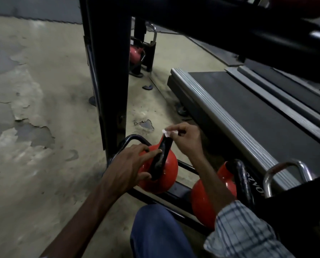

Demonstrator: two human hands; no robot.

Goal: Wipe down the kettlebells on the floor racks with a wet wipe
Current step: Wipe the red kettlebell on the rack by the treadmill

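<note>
Kettlebell (171, 171), red with a black handle, sits on the floor rack (177, 189). Left hand (135, 164) rests spread on its body; right hand (186, 138) pinches a white wipe (167, 132) against the handle top

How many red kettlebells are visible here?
3. The first kettlebell is under the left hand; the second kettlebell beside the right forearm; the far kettlebell behind the black upright. Others may be hidden.

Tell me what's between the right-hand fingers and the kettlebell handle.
Head view: a small white wet wipe, pinched by the right hand at the top of the black handle.
</note>
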